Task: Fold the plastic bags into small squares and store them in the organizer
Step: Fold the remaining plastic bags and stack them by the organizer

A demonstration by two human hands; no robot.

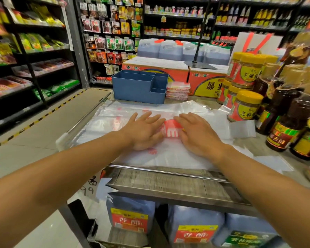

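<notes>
All around stand tall shop shelves (43, 51) full of bright packets and bottles. In the middle is a shiny metal bench (168, 183), and under it sit big blue jugs (131, 215) with red and yellow labels.

On the bench top lies a big see-through plastic bag (168, 156) with red print, spread out flat. More clear bags (115, 111) lie under it and poke out on the left. At the back of the bench are orange boxes (200, 81).

Just in front of the boxes, at the far end of the bags, stands the blue organizer (138, 90). It has a few open compartments, and I cannot see anything inside them. Right beside it, on its right, is a little stack of folded bags (177, 92), white with red print.

On the right side of the bench stand dark brown bottles (284, 119) and jars with yellow lids (245, 106), close together.

Two bare arms reach over the bench. The left hand (143, 129) lies flat on the big bag, its fingers (150, 117) straight and spread wide, holding nothing. The right hand (197, 133) lies flat beside it, fingers straight too, pressing down on the bag. The red picture on the bag shows between the two hands.
</notes>
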